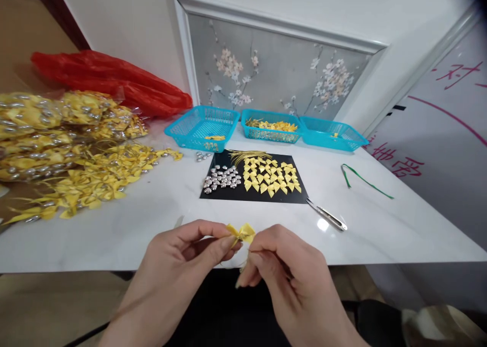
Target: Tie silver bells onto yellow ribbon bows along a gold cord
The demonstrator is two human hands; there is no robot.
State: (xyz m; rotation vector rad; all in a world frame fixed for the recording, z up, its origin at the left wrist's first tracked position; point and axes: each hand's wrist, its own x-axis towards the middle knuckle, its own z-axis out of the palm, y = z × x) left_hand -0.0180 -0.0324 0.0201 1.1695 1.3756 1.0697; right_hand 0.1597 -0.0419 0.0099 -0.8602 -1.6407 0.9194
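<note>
My left hand (pixel 190 263) pinches a yellow ribbon bow (pixel 243 232) between thumb and index finger, just above the table's front edge. Close on its right, my right hand (pixel 285 266) has its thumb and index finger pressed together beside the bow; a thin pale cord seems to run there, but what the fingertips hold is too small to make out. Beyond both hands lies a black mat (pixel 251 196) bearing rows of yellow bows (pixel 271 177), silver beads (pixel 222 178) and a bundle of golden cords (pixel 249 155).
Scissors (pixel 327 215) lie at the mat's right corner, a green tie (pixel 365 181) farther right. Behind stand three blue baskets (pixel 190 127) (pixel 272 133) (pixel 335 140). Bagged yellow pieces (pixel 68 129), loose strung ones (pixel 95 182) and a red bag (pixel 110 80) fill the left.
</note>
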